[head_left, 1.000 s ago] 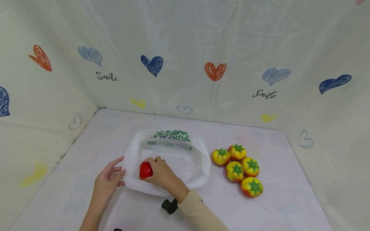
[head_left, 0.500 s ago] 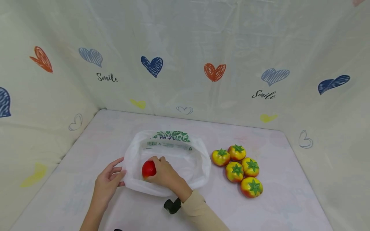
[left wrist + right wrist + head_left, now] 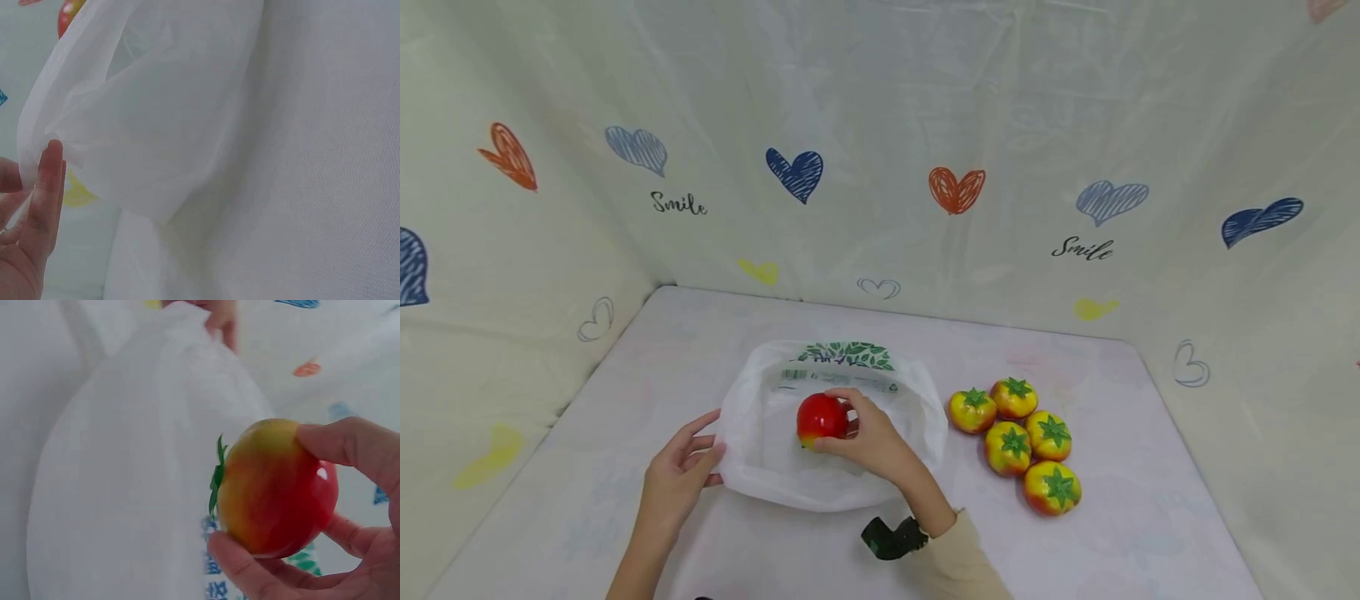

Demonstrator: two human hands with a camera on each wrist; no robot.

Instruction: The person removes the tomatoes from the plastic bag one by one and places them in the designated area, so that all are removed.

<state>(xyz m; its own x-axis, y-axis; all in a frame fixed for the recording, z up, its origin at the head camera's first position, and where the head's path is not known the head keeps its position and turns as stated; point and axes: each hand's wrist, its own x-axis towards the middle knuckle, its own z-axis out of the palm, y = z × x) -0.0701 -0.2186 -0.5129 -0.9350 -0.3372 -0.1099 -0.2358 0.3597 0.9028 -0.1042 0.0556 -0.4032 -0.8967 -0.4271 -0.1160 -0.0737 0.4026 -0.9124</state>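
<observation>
A white plastic bag [image 3: 741, 425] with a green leaf print stands with its mouth spread wide in the middle of the table. At its left rim my left hand [image 3: 676, 471] pinches the plastic between thumb and fingers; the left wrist view also shows this pinched edge of the bag [image 3: 150, 119]. My right hand [image 3: 874, 437] grips a red and yellow tomato [image 3: 818, 418] over the bag's mouth. Thumb and fingertips span the tomato [image 3: 275, 494] in the right wrist view, where its green leafy top faces left.
Several yellow-red tomatoes with green tops, among them a front one [image 3: 1053, 488], sit in a cluster right of the bag. A white cloth covers the table [image 3: 1075, 558]. Behind hangs a curtain [image 3: 880, 100] printed with hearts.
My right hand has moved right and slightly away from me with the tomato, and more of the tomato shows now. The left hand has stayed at the bag's rim.
</observation>
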